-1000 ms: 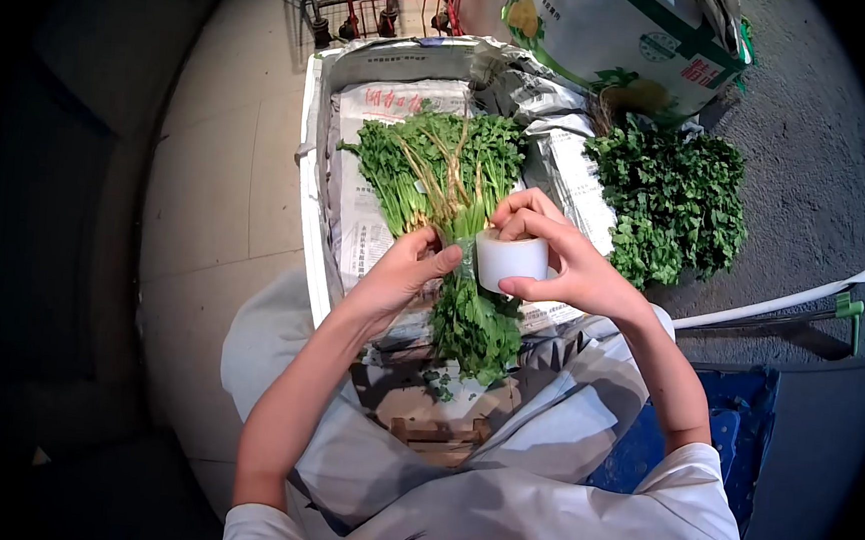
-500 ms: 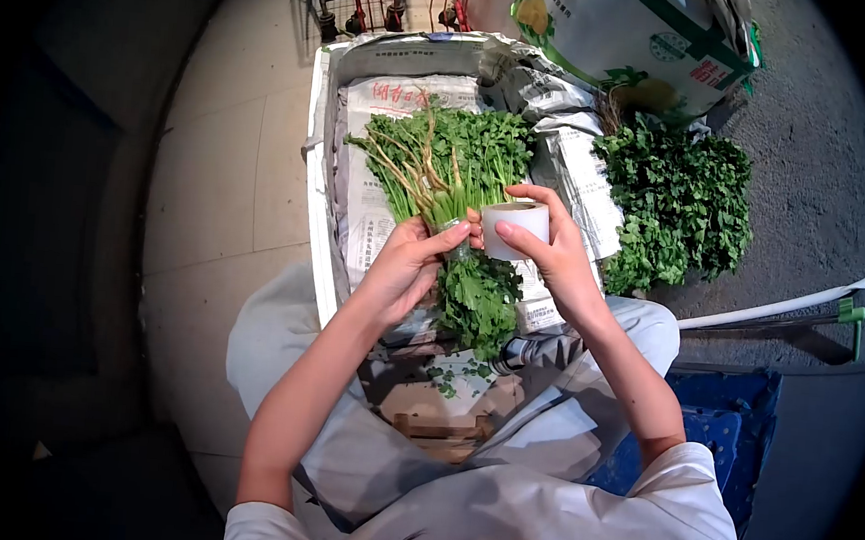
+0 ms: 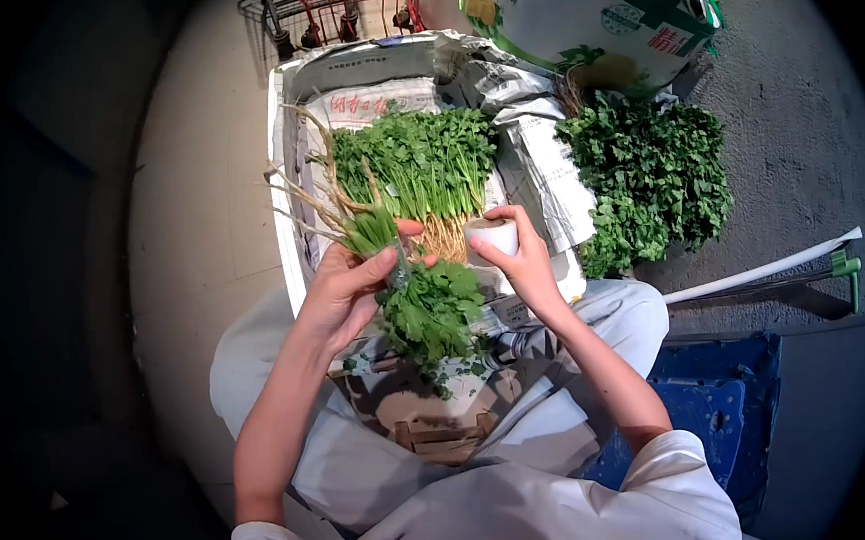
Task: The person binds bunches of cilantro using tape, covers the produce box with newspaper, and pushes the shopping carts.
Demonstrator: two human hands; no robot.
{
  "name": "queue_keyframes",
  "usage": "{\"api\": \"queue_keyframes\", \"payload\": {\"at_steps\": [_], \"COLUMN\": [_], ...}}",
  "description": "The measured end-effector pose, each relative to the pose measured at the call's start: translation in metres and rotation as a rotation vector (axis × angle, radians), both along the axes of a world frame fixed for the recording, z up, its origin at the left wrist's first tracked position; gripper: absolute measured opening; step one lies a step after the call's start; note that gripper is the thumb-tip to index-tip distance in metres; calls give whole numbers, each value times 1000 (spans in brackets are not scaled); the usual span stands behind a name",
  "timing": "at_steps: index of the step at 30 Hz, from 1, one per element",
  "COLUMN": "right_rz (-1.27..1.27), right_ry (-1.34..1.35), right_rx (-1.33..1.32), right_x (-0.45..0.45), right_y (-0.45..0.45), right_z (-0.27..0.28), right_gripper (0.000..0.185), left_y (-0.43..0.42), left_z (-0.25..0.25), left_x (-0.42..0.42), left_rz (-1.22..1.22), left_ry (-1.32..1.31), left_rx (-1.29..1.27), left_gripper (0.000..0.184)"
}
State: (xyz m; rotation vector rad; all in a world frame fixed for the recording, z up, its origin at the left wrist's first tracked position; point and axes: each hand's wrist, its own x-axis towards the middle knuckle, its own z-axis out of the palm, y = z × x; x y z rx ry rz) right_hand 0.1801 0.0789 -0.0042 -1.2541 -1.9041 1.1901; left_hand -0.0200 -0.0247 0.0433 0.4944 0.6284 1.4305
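My left hand (image 3: 351,289) is closed round the stems of a small bunch of leafy greens (image 3: 437,310), which look like coriander or celery. Its pale roots point up and left, its leaves hang down and right, and a clear, shiny band shows round the stems. A white roll of tape (image 3: 492,237) is gripped in my right hand (image 3: 524,256), a little apart from the bunch. Beyond both hands, more greens (image 3: 410,158) lie with their roots toward me on newspaper (image 3: 354,99) inside a white box (image 3: 278,214).
To the right of the box, a heap of greens (image 3: 649,180) sits on the ground. Behind it stands a large printed bag (image 3: 570,24). A red wire cart (image 3: 355,9) is at the back left. A white pole (image 3: 769,263) and a blue stool (image 3: 708,420) are on my right.
My left hand has moved the bunch left and toward me, away from the tape roll. The greens lying in the box show more fully. The camera view has shifted slightly.
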Motion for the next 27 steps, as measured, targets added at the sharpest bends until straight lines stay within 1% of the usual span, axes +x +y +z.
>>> {"api": "queue_keyframes", "payload": {"at_steps": [1, 2, 4, 5, 6, 8, 9, 10, 12, 13, 14, 16, 17, 18, 20, 22, 24, 26, 27], "right_rz": [11, 8, -9, 6, 21, 125, 180, 251, 398, 419, 435, 489, 501, 506, 458, 375, 379, 477, 513], "right_ry": [-34, -26, -142, -118, -116, -135, -134, -80, -82, -28, 25, 68, 106, 160, 346, 592, 837, 870, 686], "right_rx": [80, 82, 191, 136, 132, 112, 141, 98, 376, 292, 209, 95, 25, -50, -291, -559, -745, -718, -548], "right_x": [-2, -1, 1, 1, -3, -14, -22, -33, -52, -61, -69, -76, -78, -79, -76, -72, -62, -52, -48], "right_y": [8, 17, 29, 28, 24, 16, 11, 5, 3, 0, -2, -8, -8, -7, -1, 3, 0, -12, -13], "right_z": [-9, -22, -42, -47, -49, -55, -56, -50, -60, -77, -95, -98, -100, -93, -62, -24, 14, 37, 48], "right_gripper": [49, 49, 44, 44, 44, 46, 47, 44, 42, 38, 34, 39, 42, 45, 52, 59, 66, 71, 64], "left_y": [7, 12, 14, 15, 15, 17, 16, 15, 16, 16, 14, 8, 7, 7, 7, 5, 5, 7, 6], "left_z": [-9, -15, -22, -25, -25, -24, -27, -32, -40, -30, -26, -22, -20, -19, -20, -23, -22, -22, -24], "left_x": [-6, -10, -14, -12, -13, -16, -9, -9, -7, -2, 0, 4, 8, 7, 4, 5, 8, 11, 12], "left_rz": [32, 29, 104, 90, 103, -43, -20, -19, -96, -91, -93, -147, -127, -128, -209, -205, -233, -268, -290], "left_ry": [111, 119, 319, 246, 247, 241, 210, 216, 253, 370, 375, 283, 238, 243, 164, 149, 168, 153, 169], "left_rx": [16, 18, -94, -153, -160, -169, -189, -193, -60, 11, 14, 121, 113, 116, 176, 148, 57, 59, 23], "left_gripper": [28, 28, 28, 31, 31, 36, 44, 44, 45, 47, 47, 46, 45, 45, 44, 45, 51, 49, 47]}}
